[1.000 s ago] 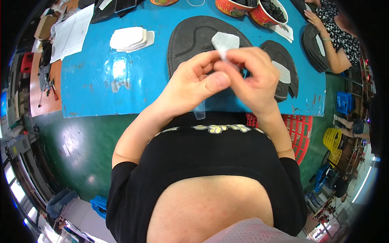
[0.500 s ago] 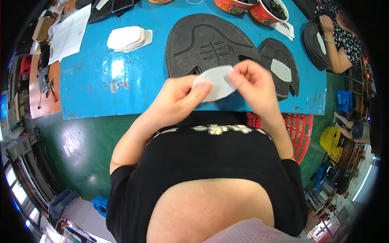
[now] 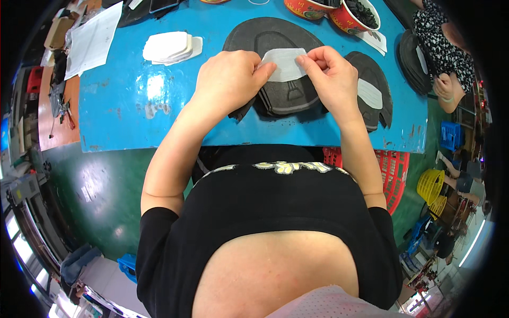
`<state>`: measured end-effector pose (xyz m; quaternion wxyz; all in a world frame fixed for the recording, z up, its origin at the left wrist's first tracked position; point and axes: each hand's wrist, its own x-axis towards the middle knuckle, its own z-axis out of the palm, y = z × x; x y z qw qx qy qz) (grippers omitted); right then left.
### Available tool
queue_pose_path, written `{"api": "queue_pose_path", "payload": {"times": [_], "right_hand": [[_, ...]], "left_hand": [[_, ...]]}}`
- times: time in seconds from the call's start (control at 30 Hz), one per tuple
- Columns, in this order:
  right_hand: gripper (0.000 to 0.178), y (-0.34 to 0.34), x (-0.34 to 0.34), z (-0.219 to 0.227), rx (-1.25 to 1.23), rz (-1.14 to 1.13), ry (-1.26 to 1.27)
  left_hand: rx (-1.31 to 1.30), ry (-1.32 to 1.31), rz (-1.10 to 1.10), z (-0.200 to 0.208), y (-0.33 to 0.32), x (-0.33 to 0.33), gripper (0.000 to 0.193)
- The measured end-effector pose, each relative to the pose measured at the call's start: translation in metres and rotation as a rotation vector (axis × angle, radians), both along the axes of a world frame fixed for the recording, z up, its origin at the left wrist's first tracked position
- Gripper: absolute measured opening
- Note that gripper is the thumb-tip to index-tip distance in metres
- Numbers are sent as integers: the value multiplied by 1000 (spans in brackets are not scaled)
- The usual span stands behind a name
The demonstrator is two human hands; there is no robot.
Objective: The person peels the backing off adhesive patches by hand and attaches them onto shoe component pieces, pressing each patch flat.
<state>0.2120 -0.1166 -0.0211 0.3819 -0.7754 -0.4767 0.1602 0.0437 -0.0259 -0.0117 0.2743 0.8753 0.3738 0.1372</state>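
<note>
Pinching one patch (image 3: 284, 65): two hands (image 3: 229, 78) (image 3: 336, 79)

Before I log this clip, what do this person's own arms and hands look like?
The left hand and right hand are ungloved, with no ring or watch showing. The left forearm and right forearm are bare, without visible bands or markings. Plain black short sleeves end near the elbows.

Two red bowls (image 3: 342, 22) stand side by side far back on the blue tabletop (image 3: 116, 127), a paper sheet (image 3: 95, 42) at its left. A red basket (image 3: 391, 180) sits below; farther right are yellow baskets (image 3: 430, 185) and a blue crate (image 3: 450, 133).
</note>
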Motion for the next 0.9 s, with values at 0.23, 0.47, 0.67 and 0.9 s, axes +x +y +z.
{"api": "queue_pose_path", "payload": {"times": [0.23,0.47,0.67,0.9], "right_hand": [[20,0,0,-5,42,-96,-210],[59,-9,-9,5,83,515,-704],[81,-16,-1,-10,-50,536,-701],[85,-2,-46,-9,24,630,-779]], "left_hand": [[60,87,46,-4,-1,-3,31],[405,17,-265,2,-22,-17,29],[451,-30,-268,-18,-17,-44,27],[125,-524,171,-46,-8,-53,15]]}}
